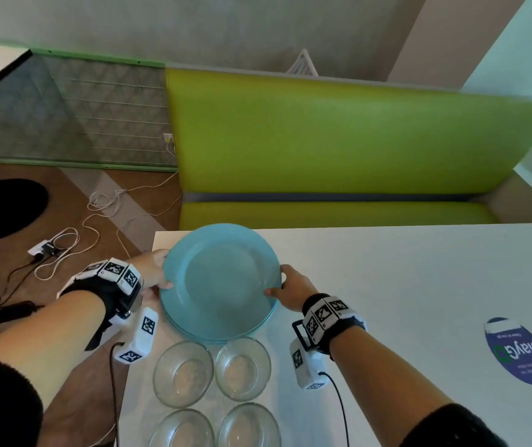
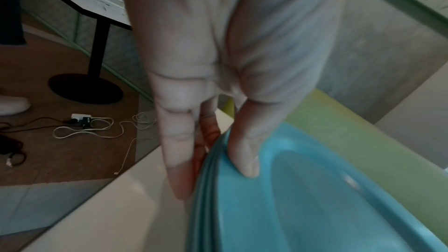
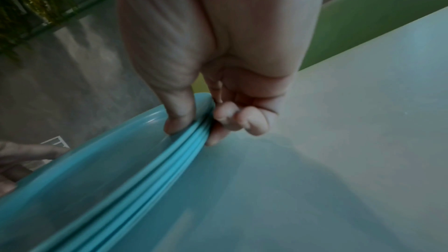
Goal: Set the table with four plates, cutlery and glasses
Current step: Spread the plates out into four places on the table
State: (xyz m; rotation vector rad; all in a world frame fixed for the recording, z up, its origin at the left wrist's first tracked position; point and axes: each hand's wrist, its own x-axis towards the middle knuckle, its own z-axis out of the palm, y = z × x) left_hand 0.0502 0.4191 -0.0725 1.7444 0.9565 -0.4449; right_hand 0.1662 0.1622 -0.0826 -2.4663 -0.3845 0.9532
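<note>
A stack of light blue plates [image 1: 222, 282] sits near the far left corner of the white table [image 1: 403, 285]. My left hand [image 1: 153, 272] grips the stack's left rim, thumb on top of the rim [image 2: 244, 158] and fingers [image 2: 179, 170] below. My right hand [image 1: 290, 285] grips the right rim, thumb pressed on the top plate [image 3: 177, 124] and fingers curled under the stacked edges [image 3: 194, 141]. Several clear glass bowls [image 1: 182, 372] stand on the table just in front of the plates. No cutlery is in view.
A green padded bench [image 1: 338, 150] runs along the table's far side. The table's left edge [image 1: 139, 317] lies beside my left wrist. White cables and a power strip [image 1: 45, 248] lie on the brown floor at left. A round blue sticker [image 1: 519, 350] marks the table at right.
</note>
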